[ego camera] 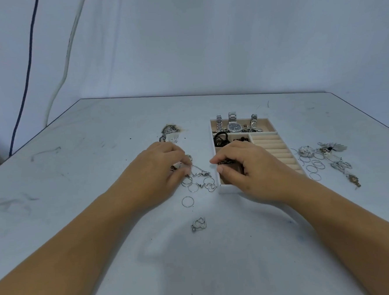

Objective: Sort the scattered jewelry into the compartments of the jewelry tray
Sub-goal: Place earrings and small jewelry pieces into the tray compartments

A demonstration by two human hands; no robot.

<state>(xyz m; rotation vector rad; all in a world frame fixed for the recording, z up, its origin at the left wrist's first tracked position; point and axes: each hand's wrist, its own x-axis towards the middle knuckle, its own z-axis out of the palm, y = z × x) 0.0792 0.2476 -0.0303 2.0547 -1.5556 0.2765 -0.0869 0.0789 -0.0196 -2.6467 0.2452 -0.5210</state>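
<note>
While both hands (158, 170) pinch chains (200, 171), watch (234, 127) dial unreadable.

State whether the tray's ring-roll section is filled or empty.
Empty: the ring rolls show bare beige ridges; loose rings lie outside, on the table.

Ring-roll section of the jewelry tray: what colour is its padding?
Beige ribbed ring rolls, clearest in the head view.

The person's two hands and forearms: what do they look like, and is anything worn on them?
Both forearms are bare up to the picture's edge, with no sleeves in view. The left hand and the right hand wear no gloves. No watch or bracelet shows on either wrist, and no ring shows on the visible fingers. The nails are short.
</note>
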